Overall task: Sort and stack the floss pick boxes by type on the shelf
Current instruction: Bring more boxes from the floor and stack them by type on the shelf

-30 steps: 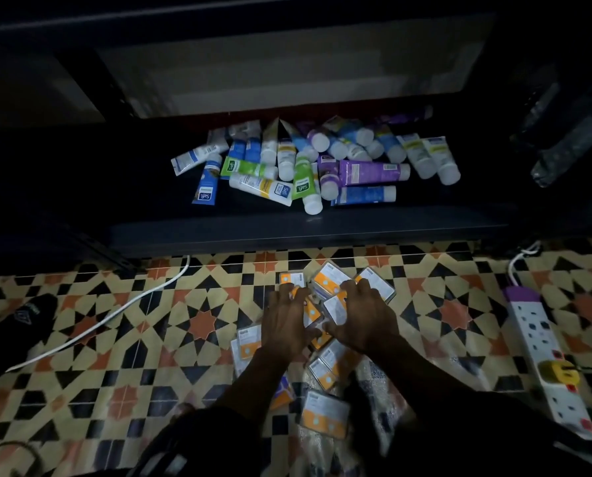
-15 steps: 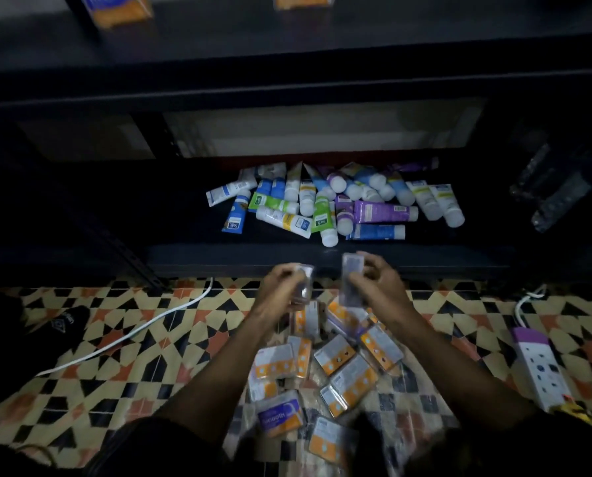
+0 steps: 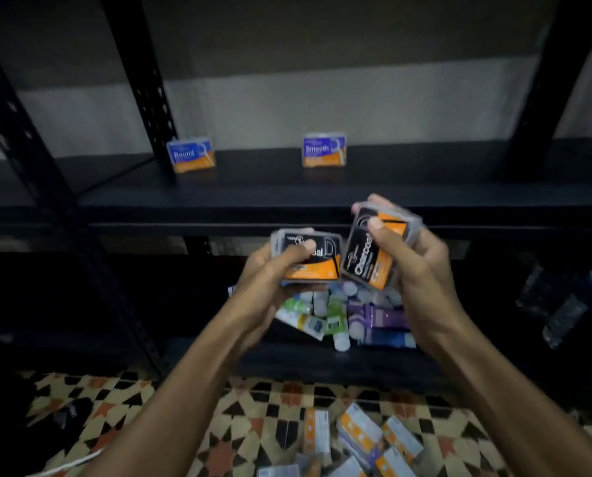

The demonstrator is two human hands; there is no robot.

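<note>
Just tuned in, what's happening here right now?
A person is sorting floss pick boxes. The left hand grips a Charcoal box and the right hand grips a second Charcoal box, both held in front of the shelf. A Round box and a Smooth box stand apart on it. Loose boxes lie on the floor.

"Round" on left shelf box (image 3: 191, 155); "Smooth" on right shelf box (image 3: 324, 150); "Charcoal" on held box (image 3: 373, 247).
</note>
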